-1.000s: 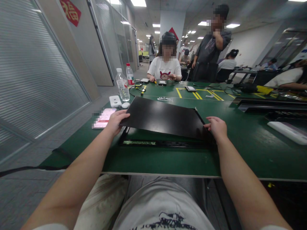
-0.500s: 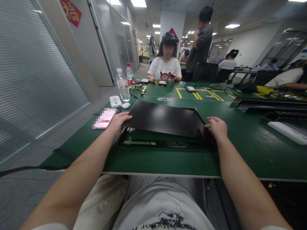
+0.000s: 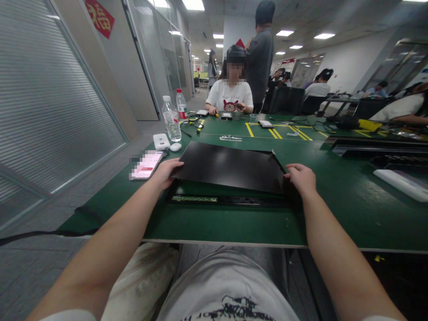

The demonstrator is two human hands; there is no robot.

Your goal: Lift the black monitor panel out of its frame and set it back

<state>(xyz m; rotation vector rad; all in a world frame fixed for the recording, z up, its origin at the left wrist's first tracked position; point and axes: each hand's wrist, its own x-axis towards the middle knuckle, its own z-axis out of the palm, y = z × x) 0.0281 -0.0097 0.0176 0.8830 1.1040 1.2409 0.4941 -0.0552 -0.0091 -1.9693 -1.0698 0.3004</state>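
A thin, glossy black panel [image 3: 230, 167] is held between my two hands, tilted above a black frame [image 3: 254, 202]. My left hand [image 3: 169, 173] grips the panel's left edge, thumb and fingers closed on it. At the right edge my right hand [image 3: 302, 178] pinches the panel near its corner. The frame lies on the green table, with a strip of green circuit board [image 3: 194, 199] along its near side. The panel hides most of the frame's far part; one far right corner of the frame shows behind it.
Left of the panel lie a phone [image 3: 147, 165], a white box-shaped device [image 3: 161, 141] and a small white case [image 3: 175, 146]. Behind stand two bottles [image 3: 172, 122]. A white bar [image 3: 399, 185] and dark strips [image 3: 368, 147] lie right. A person [image 3: 230, 93] sits opposite.
My hands and the panel have barely moved; the panel's far left corner sits slightly lower. In the background, a standing person has moved left.
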